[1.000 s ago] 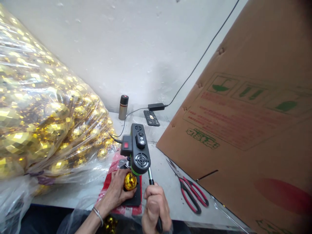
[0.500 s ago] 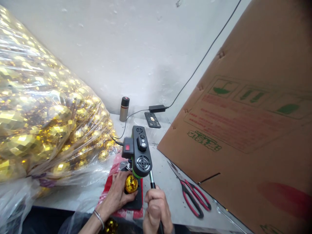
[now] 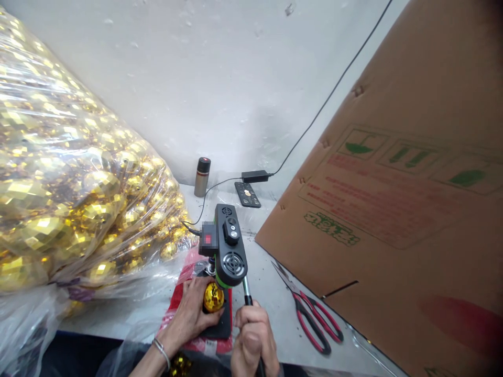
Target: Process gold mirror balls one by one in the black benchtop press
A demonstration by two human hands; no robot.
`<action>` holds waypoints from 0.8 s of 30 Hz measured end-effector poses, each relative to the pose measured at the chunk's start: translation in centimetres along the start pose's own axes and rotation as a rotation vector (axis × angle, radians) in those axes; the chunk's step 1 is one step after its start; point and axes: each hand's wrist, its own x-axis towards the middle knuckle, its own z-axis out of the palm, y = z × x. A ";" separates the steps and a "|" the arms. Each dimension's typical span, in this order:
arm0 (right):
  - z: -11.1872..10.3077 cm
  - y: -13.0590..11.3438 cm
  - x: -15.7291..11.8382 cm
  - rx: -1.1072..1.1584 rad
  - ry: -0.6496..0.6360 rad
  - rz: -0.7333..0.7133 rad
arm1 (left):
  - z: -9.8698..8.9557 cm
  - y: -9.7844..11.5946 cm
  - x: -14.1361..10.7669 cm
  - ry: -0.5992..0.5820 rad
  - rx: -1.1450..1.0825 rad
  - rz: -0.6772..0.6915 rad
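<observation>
A small gold faceted ball (image 3: 214,297) sits on the dark base (image 3: 220,329) of a black bench drill press (image 3: 231,246). My left hand (image 3: 193,306), a bracelet on its wrist, is closed around the ball's left and near side. My right hand (image 3: 253,335) is wrapped round the black grip of the press's feed lever (image 3: 247,291), right of the base. The drill head overhangs the ball's far edge and hides whatever is directly beneath it. Under the base lies a red plastic sheet (image 3: 174,309).
A clear bag (image 3: 118,193) of gold balls fills the left side. Red-handled scissors (image 3: 314,319) lie on the right, beside a large cardboard box (image 3: 373,209). Behind the press are a bottle (image 3: 201,178), a phone (image 3: 247,193) and a power adapter (image 3: 255,176) with its cable.
The whole view has shifted slightly. Both hands keep the same grip on the ball and lever, and nothing else has visibly moved.
</observation>
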 end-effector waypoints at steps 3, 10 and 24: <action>0.2 0.1 -0.2 -0.013 0.017 -0.005 | -0.2 0.2 0.0 -0.010 0.004 -0.005; 0.9 1.2 -0.7 0.031 0.081 -0.064 | -0.6 1.2 0.0 -0.014 -0.002 -0.026; 1.7 3.2 -4.3 0.046 0.145 -0.062 | 0.0 0.4 0.1 -0.036 -0.011 -0.019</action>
